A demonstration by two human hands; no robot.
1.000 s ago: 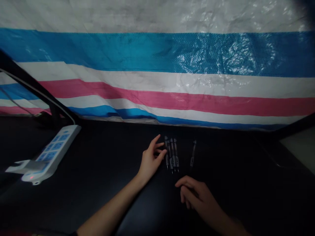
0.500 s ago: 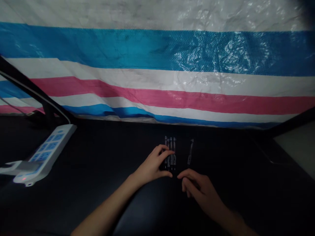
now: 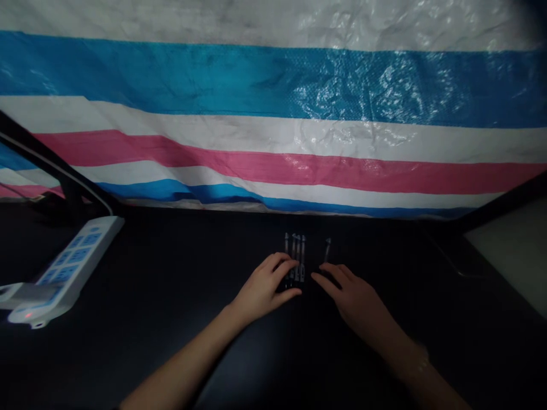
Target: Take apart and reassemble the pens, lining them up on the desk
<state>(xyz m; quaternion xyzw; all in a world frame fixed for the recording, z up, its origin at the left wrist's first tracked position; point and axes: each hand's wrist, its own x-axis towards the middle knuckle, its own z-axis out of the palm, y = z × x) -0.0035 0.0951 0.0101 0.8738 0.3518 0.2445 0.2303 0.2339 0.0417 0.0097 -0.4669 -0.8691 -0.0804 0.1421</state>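
Observation:
Three dark pens (image 3: 295,250) lie side by side on the black table (image 3: 171,273), pointing away from me. A single pen (image 3: 327,248) lies a little to their right. My left hand (image 3: 265,287) rests on the near ends of the three pens, fingers curled over them with the thumb below. My right hand (image 3: 352,296) lies flat just right of them, fingers stretched over the near end of the single pen. What the fingers touch underneath is hidden.
A white power strip (image 3: 60,276) with blue sockets and a red light lies at the left, with a cable and a dark bar (image 3: 51,171) behind it. A striped blue, white and pink tarp (image 3: 273,114) hangs along the table's far edge.
My left hand slid from beside the three pens onto their near ends. My right hand moved forward from the table front to the single pen.

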